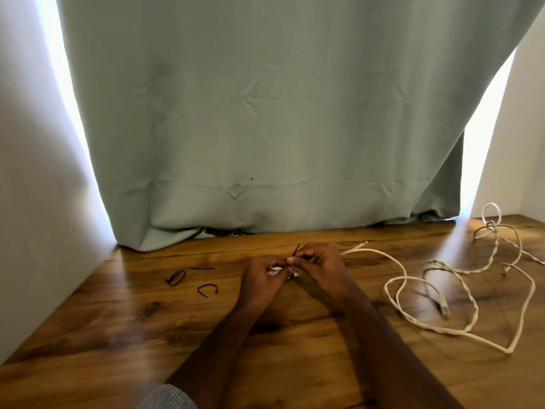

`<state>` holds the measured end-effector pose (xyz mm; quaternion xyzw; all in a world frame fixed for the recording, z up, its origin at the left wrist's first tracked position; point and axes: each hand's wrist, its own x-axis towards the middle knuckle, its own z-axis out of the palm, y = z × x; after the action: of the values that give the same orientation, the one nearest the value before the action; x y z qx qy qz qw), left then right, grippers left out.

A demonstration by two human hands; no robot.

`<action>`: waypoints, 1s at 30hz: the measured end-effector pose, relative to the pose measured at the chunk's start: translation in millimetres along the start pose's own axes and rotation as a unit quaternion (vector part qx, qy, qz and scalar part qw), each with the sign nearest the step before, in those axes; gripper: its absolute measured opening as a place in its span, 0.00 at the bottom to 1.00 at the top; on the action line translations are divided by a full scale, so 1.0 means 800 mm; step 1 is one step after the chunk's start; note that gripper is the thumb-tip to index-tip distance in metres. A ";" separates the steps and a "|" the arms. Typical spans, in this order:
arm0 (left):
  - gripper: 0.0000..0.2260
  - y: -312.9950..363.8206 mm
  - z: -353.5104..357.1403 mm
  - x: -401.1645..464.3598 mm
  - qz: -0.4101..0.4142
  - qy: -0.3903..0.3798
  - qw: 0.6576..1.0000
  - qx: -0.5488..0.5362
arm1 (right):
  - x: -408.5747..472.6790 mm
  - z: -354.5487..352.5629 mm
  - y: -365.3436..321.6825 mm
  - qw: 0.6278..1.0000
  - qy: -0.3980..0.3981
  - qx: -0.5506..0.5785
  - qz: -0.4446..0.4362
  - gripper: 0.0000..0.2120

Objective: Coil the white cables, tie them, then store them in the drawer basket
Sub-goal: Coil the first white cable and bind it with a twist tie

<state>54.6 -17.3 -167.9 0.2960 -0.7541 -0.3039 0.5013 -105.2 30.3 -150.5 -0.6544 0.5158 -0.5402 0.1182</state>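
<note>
At frame centre, left hand and right hand pinch black twist tie around white cable bundle; loose cable trails right across wooden table.

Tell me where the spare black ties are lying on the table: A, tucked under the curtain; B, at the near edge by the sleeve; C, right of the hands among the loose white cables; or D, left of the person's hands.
D: the black ties lie on the wooden table left of the left hand, apart from it.
</note>
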 end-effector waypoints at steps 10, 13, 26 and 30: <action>0.10 -0.012 0.003 0.002 0.024 -0.026 0.995 0.094 | -0.006 0.008 -0.009 0.998 0.000 -0.058 -0.013 0.06; 0.12 -0.004 0.003 -0.002 0.052 -0.033 0.993 0.105 | -0.008 0.006 -0.009 0.999 0.002 -0.038 -0.003 0.07; 0.08 -0.018 -0.008 -0.009 -0.031 -0.030 0.993 0.110 | -0.029 -0.007 -0.020 0.994 -0.103 -0.031 0.036 0.19; 0.09 -0.009 -0.021 -0.020 -0.028 -0.011 0.975 0.218 | -0.033 0.000 -0.030 0.990 -0.109 -0.077 0.049 0.13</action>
<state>76.5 -12.6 -177.6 0.4159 -0.7990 -0.1487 0.4080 -89.1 62.0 -148.5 -0.6906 0.5712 -0.4178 0.1490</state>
